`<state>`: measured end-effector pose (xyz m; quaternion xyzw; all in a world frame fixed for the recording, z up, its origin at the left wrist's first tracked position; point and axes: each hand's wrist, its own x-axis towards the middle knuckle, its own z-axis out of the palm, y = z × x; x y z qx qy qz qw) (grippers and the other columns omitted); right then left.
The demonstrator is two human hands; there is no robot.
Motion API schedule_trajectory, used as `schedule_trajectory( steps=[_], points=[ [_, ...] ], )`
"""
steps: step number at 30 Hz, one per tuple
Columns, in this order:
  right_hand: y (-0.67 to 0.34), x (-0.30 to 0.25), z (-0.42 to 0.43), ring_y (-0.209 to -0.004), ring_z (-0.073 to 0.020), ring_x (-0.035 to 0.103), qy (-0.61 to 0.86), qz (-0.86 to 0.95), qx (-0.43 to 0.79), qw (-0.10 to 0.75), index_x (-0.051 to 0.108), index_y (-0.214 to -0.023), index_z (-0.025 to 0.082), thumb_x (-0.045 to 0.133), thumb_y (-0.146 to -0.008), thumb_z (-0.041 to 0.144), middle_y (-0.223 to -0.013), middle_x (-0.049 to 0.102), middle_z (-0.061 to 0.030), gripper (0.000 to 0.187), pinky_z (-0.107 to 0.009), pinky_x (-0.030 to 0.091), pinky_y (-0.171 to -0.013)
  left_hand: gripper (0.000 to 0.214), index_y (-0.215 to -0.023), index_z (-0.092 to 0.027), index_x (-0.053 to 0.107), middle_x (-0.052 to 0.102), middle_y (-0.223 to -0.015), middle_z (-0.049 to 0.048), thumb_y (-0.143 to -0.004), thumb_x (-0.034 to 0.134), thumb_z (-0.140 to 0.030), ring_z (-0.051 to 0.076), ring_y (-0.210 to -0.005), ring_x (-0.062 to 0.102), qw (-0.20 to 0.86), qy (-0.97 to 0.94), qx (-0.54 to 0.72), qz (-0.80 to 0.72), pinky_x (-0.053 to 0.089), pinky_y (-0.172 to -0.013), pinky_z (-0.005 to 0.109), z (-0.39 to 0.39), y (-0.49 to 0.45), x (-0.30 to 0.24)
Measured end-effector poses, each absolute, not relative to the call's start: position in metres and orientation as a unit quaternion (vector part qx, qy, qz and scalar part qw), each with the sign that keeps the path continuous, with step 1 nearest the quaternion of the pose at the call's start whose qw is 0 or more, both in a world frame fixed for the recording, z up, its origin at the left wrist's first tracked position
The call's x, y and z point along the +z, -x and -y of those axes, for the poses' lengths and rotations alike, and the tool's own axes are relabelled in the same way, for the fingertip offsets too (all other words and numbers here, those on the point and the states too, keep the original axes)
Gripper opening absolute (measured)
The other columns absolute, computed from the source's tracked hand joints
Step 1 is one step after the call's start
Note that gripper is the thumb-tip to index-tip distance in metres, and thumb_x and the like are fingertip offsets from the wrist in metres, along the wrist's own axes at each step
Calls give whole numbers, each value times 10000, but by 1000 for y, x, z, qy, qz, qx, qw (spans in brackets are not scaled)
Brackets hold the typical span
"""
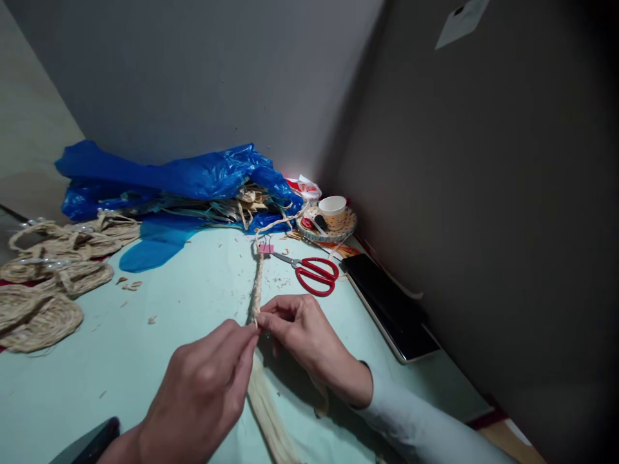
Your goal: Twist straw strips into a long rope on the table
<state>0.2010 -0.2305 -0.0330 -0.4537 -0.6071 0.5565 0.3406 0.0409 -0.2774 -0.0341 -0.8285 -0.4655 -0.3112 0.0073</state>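
A pale braid (258, 283) of plant fibre runs toward me from a pink binder clip (265, 248) on the table. At its near end, my left hand (206, 380) and my right hand (307, 335) meet, both pinching the fibre with thumb and forefinger. Below the fingers, a wide loose strand (271, 412) hangs down toward the table's near side. Another strand (320, 399) curls beneath my right wrist. Red-handled scissors (316, 276) lie just beyond my right hand, with their tips near the clip.
Several woven straw slippers (36, 316) lie at the left. A blue plastic bag (159, 177) with dry fibre sits against the wall. To the right are a paper cup (333, 212) on a round woven tray (351, 227) and a dark-screened phone or tablet (387, 306). Small scraps dot the table.
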Motion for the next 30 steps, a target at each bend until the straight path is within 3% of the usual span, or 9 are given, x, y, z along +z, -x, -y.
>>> schedule_trajectory(
  steps=[4, 7, 10, 13, 16, 19, 24, 30],
  points=[
    [-202, -26, 232, -455, -84, 466, 427, 555, 626, 343, 643, -725, 128, 632, -814, 288, -566, 571, 16, 184, -216, 335, -478, 353, -1020, -31, 705, 737, -740, 142, -914, 370, -62, 243, -595, 700, 197, 864, -255, 386, 513, -503, 326, 285, -42, -47],
    [-201, -28, 231, -451, -67, 412, 426, 517, 654, 353, 645, -731, 119, 714, -746, 273, -530, 543, 39, 169, -206, 296, -467, 340, -970, -48, 726, 737, -721, 138, -909, 392, -74, 244, -583, 693, 202, 876, -241, 365, 508, -500, 330, 288, -41, -45],
    [-202, -31, 231, -489, -66, 421, 421, 490, 671, 363, 647, -726, 123, 759, -703, 265, -568, 577, 35, 182, -202, 308, -501, 279, -847, -147, 738, 689, -627, 58, -932, 488, -237, 200, -527, 651, 54, 860, -294, 415, 480, -503, 302, 281, -39, -33],
    [-203, -30, 232, -553, -89, 497, 398, 480, 692, 364, 650, -744, 129, 755, -729, 334, -666, 660, -10, 231, -214, 361, -564, 258, -775, -221, 706, 712, -714, 19, -914, 533, -352, 175, -615, 655, -166, 749, -355, 534, 478, -599, 275, 266, -33, -22],
    [-204, -29, 234, -576, -111, 544, 373, 473, 711, 364, 651, -780, 137, 755, -732, 397, -672, 670, -21, 284, -232, 405, -618, 202, -886, -230, 683, 716, -805, 1, -849, 602, -412, 181, -728, 657, -427, 619, -349, 560, 473, -673, 266, 250, -31, -20],
    [-203, -29, 234, -530, -99, 504, 372, 478, 713, 354, 626, -784, 142, 761, -722, 382, -600, 615, 12, 282, -231, 402, -602, 214, -874, -189, 651, 647, -704, -18, -795, 638, -388, 151, -664, 590, -600, 531, -334, 497, 441, -653, 254, 243, -34, -24],
    [-205, -30, 231, -529, -74, 393, 457, 571, 606, 313, 631, -769, 124, 677, -787, 270, -625, 592, 8, 154, -206, 268, -498, 230, -707, -155, 604, 534, -590, -54, -738, 655, -376, 65, -470, 288, -628, 500, -310, 510, 183, -466, 226, 241, -38, -28],
    [-207, -28, 232, -588, -95, 452, 488, 675, 482, 271, 656, -730, 128, 603, -860, 313, -643, 590, -3, 232, -221, 295, -529, 277, -647, -154, 628, 443, -535, -71, -714, 640, -423, 86, -506, 265, -581, 519, -305, 548, 162, -494, 252, 242, -37, -28]
  ],
)
